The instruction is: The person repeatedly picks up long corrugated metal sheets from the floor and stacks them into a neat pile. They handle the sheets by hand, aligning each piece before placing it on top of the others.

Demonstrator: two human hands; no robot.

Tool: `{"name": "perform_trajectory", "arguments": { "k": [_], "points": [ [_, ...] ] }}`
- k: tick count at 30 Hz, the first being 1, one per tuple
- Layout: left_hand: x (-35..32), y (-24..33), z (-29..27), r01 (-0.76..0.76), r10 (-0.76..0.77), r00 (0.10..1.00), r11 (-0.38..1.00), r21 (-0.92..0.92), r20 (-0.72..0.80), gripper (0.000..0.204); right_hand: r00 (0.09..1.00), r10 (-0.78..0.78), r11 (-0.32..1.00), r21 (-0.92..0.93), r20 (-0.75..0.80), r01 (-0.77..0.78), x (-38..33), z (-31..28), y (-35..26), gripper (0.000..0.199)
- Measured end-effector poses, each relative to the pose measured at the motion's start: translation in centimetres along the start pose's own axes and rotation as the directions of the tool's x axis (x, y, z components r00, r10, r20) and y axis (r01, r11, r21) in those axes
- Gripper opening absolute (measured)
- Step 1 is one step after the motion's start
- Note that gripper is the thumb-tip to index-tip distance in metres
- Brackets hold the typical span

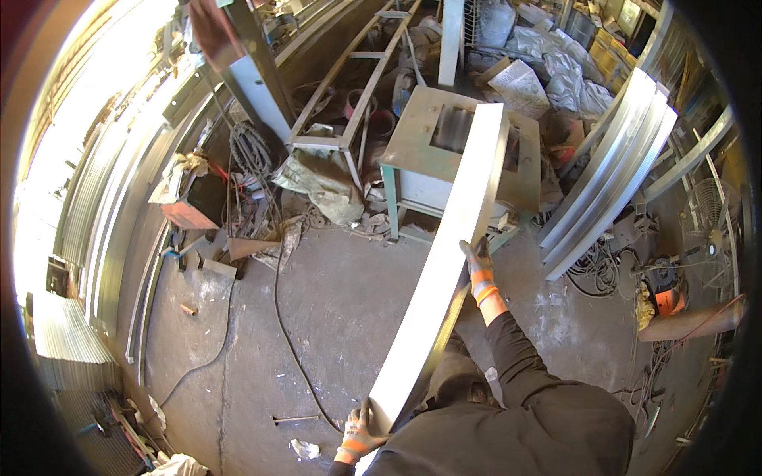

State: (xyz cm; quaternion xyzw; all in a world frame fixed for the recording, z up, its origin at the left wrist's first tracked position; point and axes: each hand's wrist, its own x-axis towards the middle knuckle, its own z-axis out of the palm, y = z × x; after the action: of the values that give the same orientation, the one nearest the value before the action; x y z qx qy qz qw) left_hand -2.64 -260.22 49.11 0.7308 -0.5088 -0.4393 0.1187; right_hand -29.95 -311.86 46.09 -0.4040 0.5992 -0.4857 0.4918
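Left hand (359,435) gloved, gripped near end of long white metal panel (449,262); right hand (479,266) clamped its right edge midway. Panel held tilted above concrete floor (333,317) — far end over green metal table (421,143). Black cable (287,333) lay on floor.

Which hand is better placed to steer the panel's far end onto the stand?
Right, probably. The right hand grips the panel midway, nearest the stand; the left hand holds only the near end.

Both gloved hands, left (359,439) and right (479,267), grip a long pale metal panel (448,262) above the concrete floor (333,309), its far end over a green stand (413,135).
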Motion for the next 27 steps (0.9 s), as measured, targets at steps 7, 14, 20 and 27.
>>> {"name": "perform_trajectory", "arguments": {
  "k": [7,14,20,27],
  "points": [
    [13.4,3.2,-2.9,0.488,0.0,0.828,0.493,-0.72,0.561,0.125,0.948,0.267,0.791,0.523,0.172,-0.318,12.1,-1.3,5.0,0.066],
    [26.5,13.9,-2.8,0.304,0.133,0.892,0.531,-0.791,0.432,0.135,0.787,-0.535,0.244,-0.836,0.306,0.491,30.5,-2.4,-4.3,0.065],
    [42.5,25.7,-6.2,-0.034,0.219,0.952,0.769,-0.638,0.213,0.126,0.891,-0.381,0.061,-0.956,0.245,0.288,51.5,5.0,-16.1,0.094],
    [58.6,35.8,-7.3,-0.028,0.305,0.932,0.601,-0.799,0.197,0.119,0.948,-0.291,0.022,-0.99,0.129,0.142,71.6,7.4,-19.9,0.091]
  ]
}}
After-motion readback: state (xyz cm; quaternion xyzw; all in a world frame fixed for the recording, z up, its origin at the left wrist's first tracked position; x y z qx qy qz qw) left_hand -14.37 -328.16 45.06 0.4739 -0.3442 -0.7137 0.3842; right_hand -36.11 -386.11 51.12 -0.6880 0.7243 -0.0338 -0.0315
